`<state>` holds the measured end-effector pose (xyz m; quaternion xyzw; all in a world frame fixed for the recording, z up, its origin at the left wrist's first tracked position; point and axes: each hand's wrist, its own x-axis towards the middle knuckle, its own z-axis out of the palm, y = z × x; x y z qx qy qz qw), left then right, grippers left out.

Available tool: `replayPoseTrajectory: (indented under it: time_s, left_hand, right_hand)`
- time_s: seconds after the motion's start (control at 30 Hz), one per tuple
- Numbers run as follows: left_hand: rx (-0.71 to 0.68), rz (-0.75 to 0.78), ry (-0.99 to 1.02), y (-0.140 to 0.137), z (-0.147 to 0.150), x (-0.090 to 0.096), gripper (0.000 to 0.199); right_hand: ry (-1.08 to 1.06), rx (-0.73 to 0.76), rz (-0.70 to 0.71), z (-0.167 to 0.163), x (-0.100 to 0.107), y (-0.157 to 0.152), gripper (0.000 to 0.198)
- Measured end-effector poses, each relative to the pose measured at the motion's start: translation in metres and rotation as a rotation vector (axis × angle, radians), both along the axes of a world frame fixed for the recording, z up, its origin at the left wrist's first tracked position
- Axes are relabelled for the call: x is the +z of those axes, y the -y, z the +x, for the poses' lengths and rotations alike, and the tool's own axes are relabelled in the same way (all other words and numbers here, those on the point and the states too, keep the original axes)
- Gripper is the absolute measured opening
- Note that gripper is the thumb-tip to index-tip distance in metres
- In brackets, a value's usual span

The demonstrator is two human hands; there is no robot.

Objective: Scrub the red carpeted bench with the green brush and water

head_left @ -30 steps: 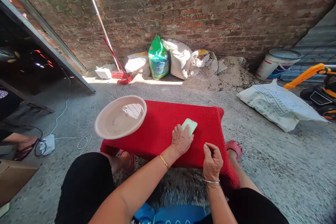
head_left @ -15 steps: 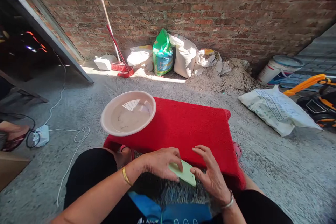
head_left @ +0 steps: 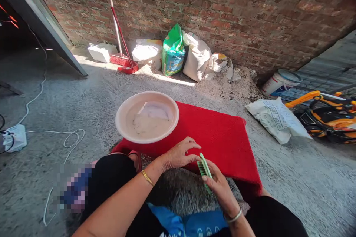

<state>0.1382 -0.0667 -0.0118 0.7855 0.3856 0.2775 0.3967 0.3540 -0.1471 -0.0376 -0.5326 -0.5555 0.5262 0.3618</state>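
Observation:
My right hand (head_left: 221,185) grips a light green comb-like piece (head_left: 205,168) between thumb and fingers, its long side tilted upright. A row of dark teeth or slots shows along the side facing left. My left hand (head_left: 182,153), with a gold bangle at the wrist, is at the upper end of the piece. Its fingers are spread, and the thumb tip is at or almost at the green edge; I cannot tell if they touch. Both hands are over the near edge of a low table with a red cloth (head_left: 214,129).
A pale pink basin (head_left: 119,126) of water stands on the table's left part. Blue cloth (head_left: 194,222) lies at my lap. A white sack (head_left: 275,118) and an orange-black machine (head_left: 328,118) lie right. Sacks (head_left: 196,57) and a broom (head_left: 119,59) stand by the brick wall.
The green piece has turned from lying flat to standing on edge, showing its toothed side. It has passed from my left hand to my right. The view has shifted slightly.

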Motion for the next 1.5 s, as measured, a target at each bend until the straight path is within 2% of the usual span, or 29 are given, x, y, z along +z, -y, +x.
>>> replayPoseTrajectory:
  time_s: [0.07, 0.13, 0.23, 0.33, 0.43, 0.5, 0.6, 0.67, 0.7, 0.77, 0.87, 0.93, 0.97, 1.07, 1.17, 1.23, 1.3, 1.43, 1.5]
  left_hand:
    - [0.178, 0.141, -0.163, -0.011, -0.006, -0.010, 0.036]
    - [0.294, 0.236, -0.359, -0.019, -0.010, -0.024, 0.036]
    - [0.336, 0.290, -0.551, -0.026, -0.014, -0.045, 0.040]
    - [0.344, 0.324, -0.627, -0.028, -0.016, -0.058, 0.046]
    - [0.346, 0.362, -0.652, -0.029, -0.016, -0.062, 0.048]
    - [0.345, 0.375, -0.666, -0.028, -0.015, -0.061, 0.049]
    - [0.349, 0.378, -0.676, -0.028, -0.014, -0.058, 0.050]
    - [0.353, 0.375, -0.680, -0.028, -0.014, -0.056, 0.050]
    - [0.353, 0.375, -0.685, -0.028, -0.014, -0.056, 0.050]
    - [0.350, 0.378, -0.700, -0.029, -0.015, -0.055, 0.051]
    - [0.335, 0.380, -0.725, -0.029, -0.015, -0.053, 0.052]
    - [0.323, 0.374, -0.739, -0.029, -0.015, -0.051, 0.053]
    - [0.318, 0.368, -0.745, -0.029, -0.015, -0.050, 0.053]
    - [0.317, 0.354, -0.751, -0.029, -0.014, -0.049, 0.055]
    - [0.324, 0.353, -0.746, -0.030, -0.013, -0.050, 0.055]
    - [0.326, 0.352, -0.750, -0.031, -0.013, -0.051, 0.055]
    - [0.325, 0.346, -0.761, -0.032, -0.013, -0.051, 0.055]
    - [0.320, 0.338, -0.777, -0.032, -0.014, -0.049, 0.055]
    - [0.320, 0.348, -0.781, -0.032, -0.014, -0.048, 0.055]
  right_hand:
    - [0.194, -0.165, 0.111, 0.000, 0.001, -0.009, 0.062]
    - [0.427, -0.256, 0.247, -0.008, 0.003, -0.019, 0.063]
    - [0.757, -0.209, 0.394, -0.033, 0.001, -0.032, 0.053]
    - [0.995, -0.111, 0.451, -0.049, -0.005, -0.042, 0.043]
    - [1.096, -0.119, 0.399, -0.027, -0.010, -0.044, 0.042]
    - [1.134, -0.211, 0.287, 0.007, -0.009, -0.042, 0.043]
    - [1.165, -0.417, 0.043, 0.053, 0.001, -0.039, 0.047]
    - [1.156, -0.516, -0.053, 0.059, 0.008, -0.037, 0.050]
    - [1.144, -0.523, -0.050, 0.053, 0.010, -0.036, 0.051]
    - [1.109, -0.433, 0.049, 0.025, 0.012, -0.036, 0.052]
    - [1.057, -0.207, 0.199, -0.023, 0.007, -0.037, 0.051]
    - [1.056, -0.138, 0.205, -0.032, 0.003, -0.039, 0.050]
    - [1.070, -0.138, 0.180, -0.026, 0.002, -0.040, 0.049]
    - [1.148, -0.257, 0.038, 0.027, 0.004, -0.036, 0.050]
    - [1.202, -0.483, -0.137, 0.095, 0.011, -0.025, 0.051]
    - [1.206, -0.614, -0.186, 0.118, 0.015, -0.018, 0.053]
    - [1.184, -0.640, -0.135, 0.114, 0.014, -0.012, 0.054]
    - [1.081, -0.396, 0.093, 0.058, 0.002, -0.007, 0.049]
    - [1.057, -0.313, 0.155, 0.041, -0.005, -0.006, 0.047]
